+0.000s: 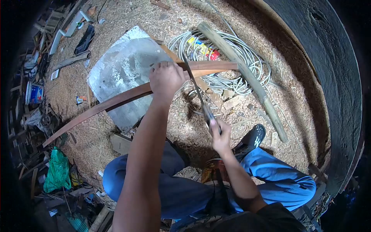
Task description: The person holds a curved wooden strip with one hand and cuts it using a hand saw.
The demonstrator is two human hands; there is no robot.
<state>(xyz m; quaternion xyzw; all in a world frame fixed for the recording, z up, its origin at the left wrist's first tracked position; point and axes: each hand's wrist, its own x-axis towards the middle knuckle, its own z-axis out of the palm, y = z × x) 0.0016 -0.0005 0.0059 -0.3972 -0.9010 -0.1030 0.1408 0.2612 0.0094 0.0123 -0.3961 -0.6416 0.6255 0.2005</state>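
Observation:
A long reddish-brown wooden strip (116, 99) runs from the lower left to the right, looking curved through the wide lens. My left hand (168, 78) is closed over it from above, knuckles up, with the fingertips partly hidden. In my right hand (221, 138) is the handle of a handsaw (198, 92), my fingers wrapped round it. The narrow, dark blade points away from me and crosses the strip just right of my left hand. How deep the blade sits in the wood I cannot tell. Beneath the strip lies a scuffed grey metal sheet (121, 73).
A coiled pale cable (257, 63) lies beyond the saw, with a round wooden pole (251, 73) across it. Sawdust and offcuts cover the ground. A dark curved wall (332, 77) bounds the right. Scrap and a green plastic bag (57, 170) lie left.

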